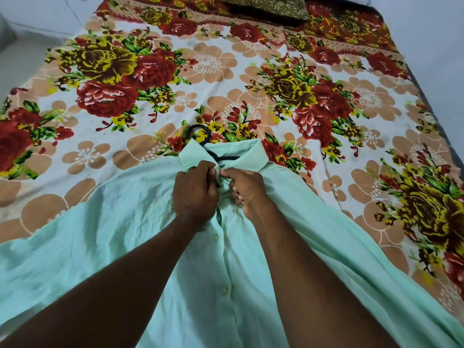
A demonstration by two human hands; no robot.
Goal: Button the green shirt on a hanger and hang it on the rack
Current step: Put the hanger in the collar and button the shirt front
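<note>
Both hands, left hand [195, 194] and right hand [244, 190], pinch the green shirt [125, 234] at its collar, twelve o'clock of them; hanger [200, 136] inside, lower buttons undone, rack unseen.

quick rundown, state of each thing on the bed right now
shirt: spread flat on the bed, front up, lower buttons fastened
collar: open, hanger neck showing inside it
hanger: inside the shirt, hook poking out past the collar
left hand: pinching the placket just below the collar
right hand: pinching the other placket edge, meeting the left
bedsheet: spread flat
pillow: lying at the far end
</note>
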